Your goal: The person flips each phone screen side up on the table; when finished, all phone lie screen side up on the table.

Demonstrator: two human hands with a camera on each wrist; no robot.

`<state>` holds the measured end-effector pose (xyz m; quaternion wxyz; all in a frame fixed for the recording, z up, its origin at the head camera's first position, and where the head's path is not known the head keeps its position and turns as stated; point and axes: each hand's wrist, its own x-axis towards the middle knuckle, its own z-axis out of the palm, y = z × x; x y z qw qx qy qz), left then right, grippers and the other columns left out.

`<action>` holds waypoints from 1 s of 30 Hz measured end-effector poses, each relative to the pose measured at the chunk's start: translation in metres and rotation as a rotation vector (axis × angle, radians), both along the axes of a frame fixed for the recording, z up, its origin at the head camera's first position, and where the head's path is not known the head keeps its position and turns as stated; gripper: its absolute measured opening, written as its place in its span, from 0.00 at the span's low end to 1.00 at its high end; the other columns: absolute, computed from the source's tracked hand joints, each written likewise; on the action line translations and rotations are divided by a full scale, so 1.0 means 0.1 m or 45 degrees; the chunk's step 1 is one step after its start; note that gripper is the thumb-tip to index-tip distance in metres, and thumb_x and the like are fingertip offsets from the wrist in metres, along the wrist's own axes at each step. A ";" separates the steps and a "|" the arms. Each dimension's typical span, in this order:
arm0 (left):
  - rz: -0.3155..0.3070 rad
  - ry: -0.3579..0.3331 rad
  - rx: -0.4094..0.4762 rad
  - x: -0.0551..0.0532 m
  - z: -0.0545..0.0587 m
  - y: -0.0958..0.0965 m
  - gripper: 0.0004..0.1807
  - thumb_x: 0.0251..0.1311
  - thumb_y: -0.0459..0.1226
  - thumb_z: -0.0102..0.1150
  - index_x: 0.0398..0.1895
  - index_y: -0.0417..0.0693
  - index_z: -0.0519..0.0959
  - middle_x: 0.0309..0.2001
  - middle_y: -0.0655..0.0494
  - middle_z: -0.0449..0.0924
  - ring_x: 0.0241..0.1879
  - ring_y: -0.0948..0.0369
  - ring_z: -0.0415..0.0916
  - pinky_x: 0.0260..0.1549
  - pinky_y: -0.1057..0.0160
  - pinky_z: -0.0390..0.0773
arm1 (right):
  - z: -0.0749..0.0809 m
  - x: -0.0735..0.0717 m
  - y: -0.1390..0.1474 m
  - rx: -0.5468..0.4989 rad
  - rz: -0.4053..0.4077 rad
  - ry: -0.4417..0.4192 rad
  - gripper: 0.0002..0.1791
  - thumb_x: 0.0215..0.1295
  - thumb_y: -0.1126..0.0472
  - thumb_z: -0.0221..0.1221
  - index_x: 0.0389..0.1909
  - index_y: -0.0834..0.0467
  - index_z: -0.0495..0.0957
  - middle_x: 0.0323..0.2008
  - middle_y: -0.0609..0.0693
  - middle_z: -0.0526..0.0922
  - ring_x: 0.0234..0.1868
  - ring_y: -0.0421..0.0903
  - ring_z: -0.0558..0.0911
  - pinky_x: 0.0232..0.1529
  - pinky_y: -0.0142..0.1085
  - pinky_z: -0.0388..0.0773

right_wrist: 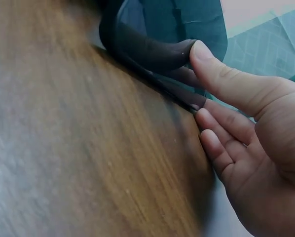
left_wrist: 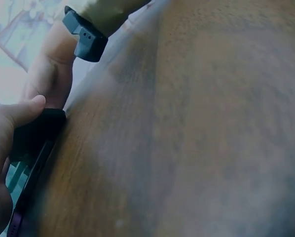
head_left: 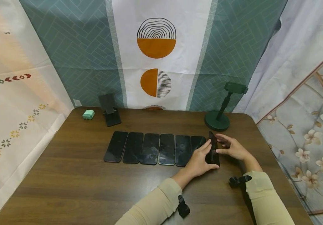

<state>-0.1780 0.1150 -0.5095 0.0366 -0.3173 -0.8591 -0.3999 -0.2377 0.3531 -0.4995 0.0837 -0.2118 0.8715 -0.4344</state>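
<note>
At the right end of a row of dark smartphones, one smartphone (head_left: 213, 153) stands tilted on its long side, its glossy face turned right. My left hand (head_left: 198, 161) grips it from the left, thumb at the near end and fingers farther up. From the right, my right hand (head_left: 233, 150) touches the same phone with spread thumb and fingertips. In the right wrist view the thumb (right_wrist: 204, 52) meets its reflection in the phone's face. The left wrist view shows only the left thumb (left_wrist: 31, 108) and part of the palm at a dark phone.
Several phones (head_left: 166, 149) lie flat side by side on the wooden table (head_left: 79, 187). Behind them stand a black phone stand (head_left: 111, 114), a mint charger plug (head_left: 88, 114) and a green stand with a round base (head_left: 217, 121). Fabric hangs around the table.
</note>
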 end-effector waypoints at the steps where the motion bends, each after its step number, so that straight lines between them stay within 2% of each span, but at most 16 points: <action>1: -0.008 -0.003 0.006 0.00 0.00 0.00 0.51 0.54 0.49 0.77 0.74 0.32 0.63 0.79 0.49 0.53 0.74 0.55 0.60 0.67 0.64 0.67 | 0.00 0.00 0.00 -0.006 0.002 -0.002 0.40 0.63 0.65 0.69 0.73 0.68 0.62 0.70 0.69 0.67 0.66 0.68 0.71 0.55 0.23 0.71; 4: -0.023 -0.022 0.009 -0.01 0.02 0.01 0.51 0.54 0.49 0.77 0.74 0.33 0.62 0.79 0.51 0.53 0.73 0.55 0.61 0.67 0.62 0.67 | 0.01 0.02 0.00 -0.014 0.000 0.005 0.40 0.63 0.65 0.69 0.72 0.69 0.63 0.70 0.70 0.67 0.66 0.69 0.71 0.57 0.27 0.73; 9: 0.001 -0.056 0.021 -0.01 0.04 0.02 0.51 0.52 0.48 0.78 0.74 0.34 0.64 0.79 0.50 0.55 0.73 0.54 0.61 0.68 0.59 0.67 | 0.05 0.04 0.01 0.035 -0.011 0.032 0.40 0.63 0.65 0.69 0.72 0.70 0.63 0.69 0.70 0.68 0.63 0.69 0.73 0.58 0.53 0.77; 11: 0.016 -0.083 0.052 -0.01 0.04 0.04 0.51 0.51 0.47 0.79 0.74 0.34 0.64 0.78 0.48 0.57 0.72 0.54 0.63 0.67 0.61 0.68 | 0.07 0.04 0.01 0.059 -0.019 0.035 0.40 0.63 0.65 0.69 0.72 0.69 0.63 0.69 0.69 0.68 0.61 0.68 0.75 0.55 0.57 0.77; 14: 0.027 -0.145 0.115 0.01 0.04 0.07 0.51 0.50 0.43 0.80 0.74 0.34 0.64 0.77 0.45 0.58 0.66 0.57 0.71 0.61 0.69 0.71 | 0.08 0.03 0.03 0.091 -0.016 0.032 0.41 0.63 0.64 0.70 0.73 0.69 0.62 0.69 0.69 0.68 0.59 0.67 0.77 0.51 0.56 0.78; 17: 0.039 -0.189 0.147 0.02 0.04 0.10 0.51 0.49 0.41 0.80 0.75 0.36 0.64 0.77 0.45 0.58 0.60 0.60 0.77 0.57 0.73 0.73 | 0.08 0.03 0.04 0.091 -0.006 0.016 0.41 0.63 0.63 0.69 0.73 0.69 0.61 0.70 0.69 0.67 0.60 0.68 0.77 0.53 0.55 0.79; 20: 0.068 -0.156 0.086 0.03 0.06 0.11 0.50 0.48 0.44 0.81 0.74 0.41 0.67 0.76 0.46 0.60 0.64 0.58 0.74 0.61 0.65 0.74 | 0.06 0.02 0.06 0.076 0.000 -0.001 0.41 0.64 0.63 0.69 0.73 0.69 0.61 0.69 0.70 0.67 0.62 0.69 0.75 0.56 0.58 0.77; 24: 0.115 -0.075 -0.051 0.03 0.06 0.11 0.50 0.46 0.50 0.81 0.73 0.46 0.69 0.75 0.48 0.63 0.72 0.54 0.64 0.67 0.53 0.69 | 0.04 0.02 0.09 0.071 -0.004 0.001 0.40 0.63 0.63 0.70 0.72 0.70 0.63 0.68 0.70 0.69 0.62 0.69 0.75 0.59 0.61 0.73; 26: 0.133 -0.042 -0.096 0.03 0.05 0.11 0.51 0.45 0.53 0.81 0.73 0.46 0.70 0.74 0.49 0.64 0.74 0.56 0.61 0.69 0.52 0.66 | 0.03 0.02 0.10 0.066 -0.009 0.003 0.39 0.62 0.64 0.70 0.71 0.70 0.64 0.67 0.70 0.70 0.62 0.68 0.75 0.60 0.61 0.72; 30: 0.151 -0.014 -0.098 0.02 0.01 0.11 0.52 0.42 0.53 0.82 0.72 0.43 0.71 0.73 0.48 0.67 0.74 0.57 0.60 0.70 0.54 0.64 | 0.05 0.05 0.10 0.054 -0.018 0.004 0.39 0.62 0.65 0.70 0.71 0.70 0.65 0.65 0.70 0.72 0.63 0.68 0.75 0.61 0.59 0.72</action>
